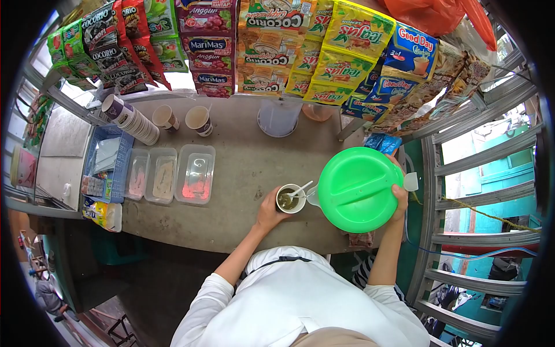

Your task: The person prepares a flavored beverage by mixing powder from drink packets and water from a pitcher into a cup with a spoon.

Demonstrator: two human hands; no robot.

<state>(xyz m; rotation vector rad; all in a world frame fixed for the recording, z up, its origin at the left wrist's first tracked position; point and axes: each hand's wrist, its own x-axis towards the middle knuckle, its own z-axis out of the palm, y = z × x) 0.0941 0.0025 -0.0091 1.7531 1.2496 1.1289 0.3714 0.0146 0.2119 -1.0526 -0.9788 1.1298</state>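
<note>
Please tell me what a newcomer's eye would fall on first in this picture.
Probably the bright green lid just right of the middle, on a jug held in the right hand, its spout at a small cup in the left hand. Next, perhaps, the colourful sachets hanging in strips across the top, above the grey counter.

Blk sachets point(104, 49): "COCORIO KOPI"
Red sachets point(136, 32): "ORIO", rest cut off
Purple sachets point(208, 52): "MariMas Anggun"
Orange sachets point(269, 52): "COCORIO", upside-dn
Yel. sachets point(350, 63): "Teajus", upside-dn
Blue sachets point(407, 55): "Good Day", "3in1", flavor unclear
</note>
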